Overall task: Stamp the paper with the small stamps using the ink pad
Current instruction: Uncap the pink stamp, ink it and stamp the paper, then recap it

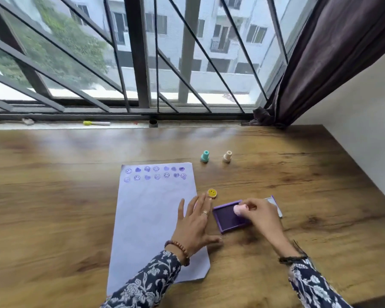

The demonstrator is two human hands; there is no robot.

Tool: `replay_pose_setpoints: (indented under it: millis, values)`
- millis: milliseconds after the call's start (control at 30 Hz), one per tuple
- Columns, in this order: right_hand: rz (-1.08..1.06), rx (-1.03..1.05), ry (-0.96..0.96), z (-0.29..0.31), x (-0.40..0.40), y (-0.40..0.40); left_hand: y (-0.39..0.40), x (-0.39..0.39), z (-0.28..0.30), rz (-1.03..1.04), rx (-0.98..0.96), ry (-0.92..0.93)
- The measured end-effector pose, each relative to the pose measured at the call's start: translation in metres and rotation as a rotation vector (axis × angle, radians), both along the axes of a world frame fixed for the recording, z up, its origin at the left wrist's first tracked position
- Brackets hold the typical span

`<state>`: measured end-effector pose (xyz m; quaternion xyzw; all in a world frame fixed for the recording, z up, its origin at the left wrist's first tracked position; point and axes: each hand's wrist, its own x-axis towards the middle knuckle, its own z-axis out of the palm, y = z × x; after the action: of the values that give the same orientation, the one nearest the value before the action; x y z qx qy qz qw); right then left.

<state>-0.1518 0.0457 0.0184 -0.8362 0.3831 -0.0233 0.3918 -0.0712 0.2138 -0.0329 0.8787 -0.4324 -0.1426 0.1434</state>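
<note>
Two hands in play, both in floral sleeves, low in the head view. Left hand (195, 221) lies flat with fingers spread straight, palm on the right edge of the paper (151, 223), fingertips running off toward the yellow smiley stamp (212, 193); looks like it's pinning the sheet so it won't skid on the worktop (53, 214). Right hand (262, 215) pinches a small pink stamp (238, 210) between thumb and fingers, its face down on the dark pad surface of the purple ink pad (229, 216). Judgement: this is the inking step, next is carry left and press on the paper. Pad sits just beside the paper's right edge, so travel is short; its opened lid (276, 203) lies behind the right hand, mostly hidden. Yellow smiley stamp stands just beyond the left fingertips, between paper and pad, within easy reach for a swap. Paper is portrait, near corner clipped; two rows of purple prints (156, 173) along the far edge, smileys mixed with solid blobs, lower part of the sheet unstamped, so plenty of task left. A few prints look smudged or over-inked, so lighter pad pressure may help. Farther out, a teal stamp (205, 156) and a beige stamp (227, 156) stand upright, apart from each other, beyond the paper's far right corner, parked clear of the work zone. On the window sill: a yellow-capped marker (96, 123). Barred window (138, 63) behind, dark curtain (331, 52) at right.
</note>
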Motion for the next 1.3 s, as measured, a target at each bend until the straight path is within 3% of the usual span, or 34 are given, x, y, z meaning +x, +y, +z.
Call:
replay_pose_setpoints:
  millis: [133, 233, 333, 433, 567, 733, 833, 1033, 1300]
  values:
    - [-0.301, 0.644, -0.337, 0.004, 0.003, 0.042, 0.059, 0.026, -0.003, 0.120, -0.104, -0.044]
    - [-0.386, 0.971, -0.434, 0.002, 0.020, 0.085, 0.112, 0.065, 0.000, 0.258, -0.190, -0.048]
    - [-0.412, 1.143, -0.473, -0.001, 0.049, 0.129, 0.157, 0.110, 0.007, 0.381, -0.196, -0.046]
    - [-0.386, 1.161, -0.510, -0.003, 0.083, 0.170, 0.182, 0.154, 0.009, 0.341, -0.108, -0.008]
    - [-0.352, 0.957, -0.504, -0.007, 0.128, 0.211, 0.178, 0.197, 0.008, 0.199, 0.038, 0.024]
    - [-0.251, 0.221, -0.269, -0.015, 0.168, 0.236, 0.173, 0.217, -0.010, 0.119, 0.131, 0.129]
    - [-0.145, -0.047, -0.184, -0.021, 0.179, 0.247, 0.178, 0.221, -0.020, 0.101, 0.099, 0.144]
    - [0.109, -0.319, -0.059, -0.026, 0.184, 0.259, 0.178, 0.220, -0.021, 0.095, 0.064, 0.142]
    - [0.258, -0.453, 0.073, -0.027, 0.194, 0.255, 0.179, 0.218, -0.023, 0.087, 0.044, 0.121]
